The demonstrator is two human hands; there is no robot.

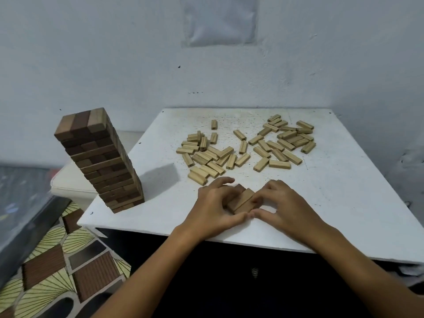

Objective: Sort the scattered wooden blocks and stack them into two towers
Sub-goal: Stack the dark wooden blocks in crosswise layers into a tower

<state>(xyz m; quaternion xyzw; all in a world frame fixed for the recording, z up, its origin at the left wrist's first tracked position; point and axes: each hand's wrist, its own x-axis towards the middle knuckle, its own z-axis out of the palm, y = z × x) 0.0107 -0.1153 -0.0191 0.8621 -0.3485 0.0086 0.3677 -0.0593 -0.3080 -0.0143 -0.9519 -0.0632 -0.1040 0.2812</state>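
A tall tower of dark and mid-brown blocks [104,161] stands at the left of the white table [321,203]. Several light blocks lie scattered in two heaps, one at the middle [206,157] and one at the back right [284,141]. Near the front edge sits a small row of blocks [242,200] laid side by side. My left hand [213,210] curls round the row's left side and my right hand [286,207] curls round its right side, thumbs meeting in front. The hands hide part of the row.
The table's front edge [206,239] runs just below my wrists. A patterned floor mat [57,267] lies at the lower left, beside a pale cushion [71,182]. A bare wall stands behind.
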